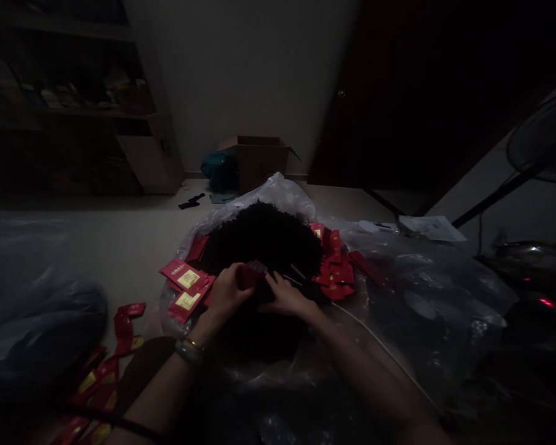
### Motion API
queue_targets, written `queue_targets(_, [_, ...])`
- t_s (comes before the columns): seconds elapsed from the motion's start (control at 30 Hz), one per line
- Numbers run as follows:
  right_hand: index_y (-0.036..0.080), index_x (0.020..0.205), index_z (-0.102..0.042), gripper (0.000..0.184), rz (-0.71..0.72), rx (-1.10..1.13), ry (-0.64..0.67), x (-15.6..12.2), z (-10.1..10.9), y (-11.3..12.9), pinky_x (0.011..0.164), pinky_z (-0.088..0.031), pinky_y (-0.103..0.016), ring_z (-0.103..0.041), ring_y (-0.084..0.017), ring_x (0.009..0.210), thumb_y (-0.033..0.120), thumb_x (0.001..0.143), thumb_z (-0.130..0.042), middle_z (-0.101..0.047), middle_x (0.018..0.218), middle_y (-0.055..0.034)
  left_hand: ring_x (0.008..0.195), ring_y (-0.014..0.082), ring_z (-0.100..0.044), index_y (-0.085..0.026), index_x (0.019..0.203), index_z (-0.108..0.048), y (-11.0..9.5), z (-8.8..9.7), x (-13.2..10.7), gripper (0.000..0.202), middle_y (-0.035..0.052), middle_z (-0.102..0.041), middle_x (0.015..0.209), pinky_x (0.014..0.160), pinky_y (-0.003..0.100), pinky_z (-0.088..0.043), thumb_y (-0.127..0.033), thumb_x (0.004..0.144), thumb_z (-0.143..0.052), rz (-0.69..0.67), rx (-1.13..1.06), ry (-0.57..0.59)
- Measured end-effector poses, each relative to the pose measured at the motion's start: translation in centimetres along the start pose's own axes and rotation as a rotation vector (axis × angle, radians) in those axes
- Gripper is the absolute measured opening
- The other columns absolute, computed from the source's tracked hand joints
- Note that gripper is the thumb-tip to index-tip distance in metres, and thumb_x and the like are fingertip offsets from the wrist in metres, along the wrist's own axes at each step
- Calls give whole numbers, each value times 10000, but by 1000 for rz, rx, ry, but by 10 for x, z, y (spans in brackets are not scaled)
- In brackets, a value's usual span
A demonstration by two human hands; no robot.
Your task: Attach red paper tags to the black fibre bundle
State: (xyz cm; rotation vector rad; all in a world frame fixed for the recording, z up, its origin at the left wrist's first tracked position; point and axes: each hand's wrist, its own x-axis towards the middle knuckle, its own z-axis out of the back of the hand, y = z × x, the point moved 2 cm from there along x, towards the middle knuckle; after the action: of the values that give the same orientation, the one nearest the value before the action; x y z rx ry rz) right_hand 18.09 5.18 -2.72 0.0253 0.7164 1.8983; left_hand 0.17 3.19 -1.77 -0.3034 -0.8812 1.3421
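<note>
My left hand [227, 290] is closed around a small red packet [249, 275], whose clear-looking upper end catches a little light. Beside it, my right hand [287, 298] reaches over the black heap [264, 238] with fingers stretched and thumb apart; nothing shows in it. The heap looks like loose dried tea leaves, piled on clear plastic sheeting [280, 188]. Red packets with gold labels [185, 278] lie at the heap's left edge. More red packets [336, 266] are piled on its right. Shadow hides the area beneath both hands.
An open cardboard box [262, 164] and a teal bag [219, 171] stand by the wall. Other red packets [125, 327] lie on the floor at left. A white cord [380, 343] runs past my right forearm. A fan [544, 139] stands at right.
</note>
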Motion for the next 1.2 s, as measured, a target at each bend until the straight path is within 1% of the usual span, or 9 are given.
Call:
queue_targets(0.13, [300, 1447, -196, 1123, 59, -184, 84, -8, -13, 15, 934, -381, -536, -285, -428, 1299, 361, 526, -834, -164, 1483, -215, 811, 203, -625, -202, 1012, -569, -3, 3, 0, 391, 36, -652, 901, 706, 317, -501, -233, 647, -707, 39, -14, 8])
queue_targets(0.37, [266, 1357, -361, 922, 131, -290, 33, -19, -25, 17, 811, -482, -450, -516, -340, 1077, 74, 551, -764, -366, 1305, -172, 798, 204, -631, -198, 990, -569, -6, 3, 0, 373, 39, -657, 892, 692, 316, -501, -243, 648, -709, 53, -20, 24])
queue_targets(0.57, [227, 1250, -463, 699, 243, 161, -165, 5, -14, 12, 832, -470, -343, -574, -221, 979, 98, 601, -687, -511, 1166, -79, 795, 201, -634, -199, 994, -566, -1, 4, 2, 371, 34, -661, 885, 691, 308, -500, -265, 656, -702, 55, -20, -7])
queue_targets(0.7, [226, 1359, -359, 723, 216, 332, -221, 8, 8, 1, 864, -453, -353, -549, -226, 1063, 194, 695, -643, -531, 1214, -99, 781, 200, -641, -197, 1002, -564, -1, 11, 4, 375, 37, -668, 879, 665, 295, -501, -252, 657, -699, 89, -17, -22])
queue_targets(0.8, [213, 1416, -299, 934, 70, 91, -25, -9, 4, -5, 923, -409, -443, -518, -322, 1130, 304, 604, -751, -476, 1295, -174, 767, 204, -643, -200, 1012, -565, -3, 15, 6, 398, 38, -671, 868, 648, 293, -498, -270, 649, -712, 108, -4, -44])
queue_targets(0.87, [260, 1468, -126, 1241, -13, -68, 132, -23, -10, -4, 901, -406, -518, -480, -415, 1162, 322, 456, -841, -294, 1432, -240, 771, 207, -643, -200, 1027, -563, -4, 16, 7, 410, 42, -672, 874, 654, 297, -498, -288, 655, -712, 106, 2, -65])
queue_targets(0.93, [307, 1468, -31, 1356, -69, -174, 142, -32, -24, 2, 885, -407, -550, -407, -462, 1215, 257, 403, -869, -126, 1498, -251, 782, 211, -643, -193, 1039, -561, -4, 17, 7, 418, 50, -673, 890, 669, 304, -498, -295, 661, -708, 98, 5, -85])
queue_targets(1.07, [337, 1458, 35, 1295, -50, -158, 11, -27, -39, 23, 876, -439, -514, -341, -419, 1271, 168, 503, -822, -12, 1522, -223, 786, 213, -643, -191, 1034, -565, -4, 20, 9, 406, 52, -676, 897, 675, 304, -497, -297, 666, -701, 84, 4, -122])
queue_targets(1.2, [407, 1435, -133, 1157, 83, -204, -43, -7, -43, 47, 822, -479, -533, -275, -422, 1283, 219, 525, -822, 91, 1542, -118, 776, 209, -640, -191, 1027, -568, -1, 24, 10, 390, 49, -672, 886, 661, 297, -495, -295, 671, -690, 98, 20, -159])
